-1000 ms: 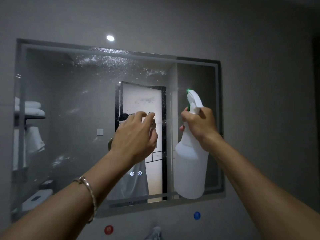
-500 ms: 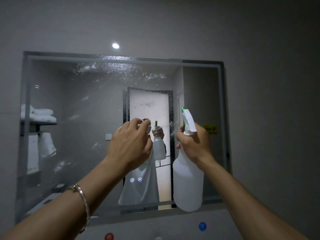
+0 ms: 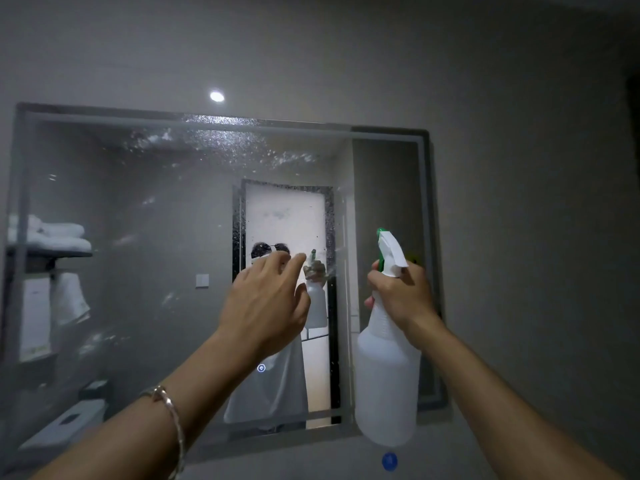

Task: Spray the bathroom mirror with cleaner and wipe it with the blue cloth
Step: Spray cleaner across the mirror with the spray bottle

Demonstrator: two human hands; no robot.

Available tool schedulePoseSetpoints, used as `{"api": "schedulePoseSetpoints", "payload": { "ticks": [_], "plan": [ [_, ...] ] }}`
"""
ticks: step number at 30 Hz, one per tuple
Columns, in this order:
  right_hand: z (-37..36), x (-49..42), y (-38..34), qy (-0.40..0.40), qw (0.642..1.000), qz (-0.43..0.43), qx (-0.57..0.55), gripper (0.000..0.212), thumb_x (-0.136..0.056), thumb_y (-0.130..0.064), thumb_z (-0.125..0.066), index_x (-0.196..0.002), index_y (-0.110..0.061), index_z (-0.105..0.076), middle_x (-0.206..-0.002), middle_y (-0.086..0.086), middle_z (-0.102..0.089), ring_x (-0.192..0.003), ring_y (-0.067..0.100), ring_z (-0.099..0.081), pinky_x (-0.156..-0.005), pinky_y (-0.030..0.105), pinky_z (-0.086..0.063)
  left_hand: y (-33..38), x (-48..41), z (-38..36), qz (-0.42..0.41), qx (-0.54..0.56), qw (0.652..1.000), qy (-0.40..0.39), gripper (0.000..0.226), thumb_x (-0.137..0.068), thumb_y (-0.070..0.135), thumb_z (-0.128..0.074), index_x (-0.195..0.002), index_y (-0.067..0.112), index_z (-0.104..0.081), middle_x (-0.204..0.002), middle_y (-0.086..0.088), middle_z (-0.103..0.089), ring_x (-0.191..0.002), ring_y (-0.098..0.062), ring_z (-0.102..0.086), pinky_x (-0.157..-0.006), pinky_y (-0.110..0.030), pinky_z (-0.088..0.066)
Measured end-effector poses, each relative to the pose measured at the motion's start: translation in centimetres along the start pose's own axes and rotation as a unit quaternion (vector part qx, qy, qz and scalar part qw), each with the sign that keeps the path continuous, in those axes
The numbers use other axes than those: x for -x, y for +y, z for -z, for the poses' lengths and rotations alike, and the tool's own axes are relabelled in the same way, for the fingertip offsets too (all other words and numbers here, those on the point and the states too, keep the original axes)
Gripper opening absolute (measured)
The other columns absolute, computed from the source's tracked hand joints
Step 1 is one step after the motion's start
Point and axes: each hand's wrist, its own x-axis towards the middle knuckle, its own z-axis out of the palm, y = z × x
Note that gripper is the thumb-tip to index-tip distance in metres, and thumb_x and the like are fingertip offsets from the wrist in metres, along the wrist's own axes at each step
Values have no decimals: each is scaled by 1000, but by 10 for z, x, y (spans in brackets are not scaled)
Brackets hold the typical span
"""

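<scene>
The wall mirror (image 3: pixel 138 237) fills the left and middle of the head view, with spray droplets (image 3: pixel 221 140) speckled across its upper part and around the reflected doorway. My right hand (image 3: pixel 401 292) grips the neck and trigger of a white spray bottle (image 3: pixel 386 375) with a green nozzle tip, held upright in front of the mirror's right side and pointed at the glass. My left hand (image 3: pixel 266 306) is raised before the mirror's centre, fingers loosely stretched toward the glass, with nothing seen in it. No blue cloth is in view.
The grey wall (image 3: pixel 519 202) surrounds the mirror. A blue round knob (image 3: pixel 389 461) sits on the wall below the bottle. Reflected in the mirror are a towel shelf (image 3: pixel 48 237) at the left and a person in a doorway. A silver bracelet (image 3: pixel 166 407) is on my left wrist.
Both hands and the bottle have dropped lower against the mirror. My left hand's fingers have uncurled and stretched forward. The droplets on the glass look the same.
</scene>
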Motion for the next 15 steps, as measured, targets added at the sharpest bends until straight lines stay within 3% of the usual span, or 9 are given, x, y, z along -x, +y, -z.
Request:
{"api": "schedulePoseSetpoints", "payload": {
  "ticks": [4, 8, 11, 15],
  "plan": [
    [13, -2, 3, -7, 1000, -2, -10, 10, -79, -1, -59, -89, -3, -59, -72, 3, -57, -57, 20, -60, -59, 35, -54, 8, -1, -10, -5, 10, 1000, -8, 48, -87, 38, -37, -130, 19, -48, -121, -6, -57, -99, -23, -56, -73, -33, -45],
    [30, -4, 9, -1, 1000, -6, 16, 12, -85, -2, -58, -87, -12, -52, -75, 4, -55, -58, 16, -57, -46, 17, -48, 15, 0, -20, -24, 22, 999, -17, 60, -84, 43, -19, -135, 21, -42, -129, -5, -52, -105, -23, -53, -80, -34, -45],
    [42, -6, 20, 39, 998, -48, 12, 17, -83, -6, -59, -78, -21, -54, -77, 6, -60, -59, 18, -61, -49, 23, -50, 20, 4, -29, -33, 31, 998, -35, 63, -84, 45, -14, -138, 21, -38, -132, -4, -49, -110, -21, -51, -85, -33, -44],
    [50, -6, 32, 61, 996, -62, 23, 21, -85, -12, -60, -75, -26, -48, -81, 7, -61, -63, 20, -62, -58, 29, -51, 23, 6, -43, -36, 59, 996, -58, 51, -95, 41, -30, -143, 22, -29, -141, -3, -41, -120, -17, -45, -94, -30, -41]
  ]
}}
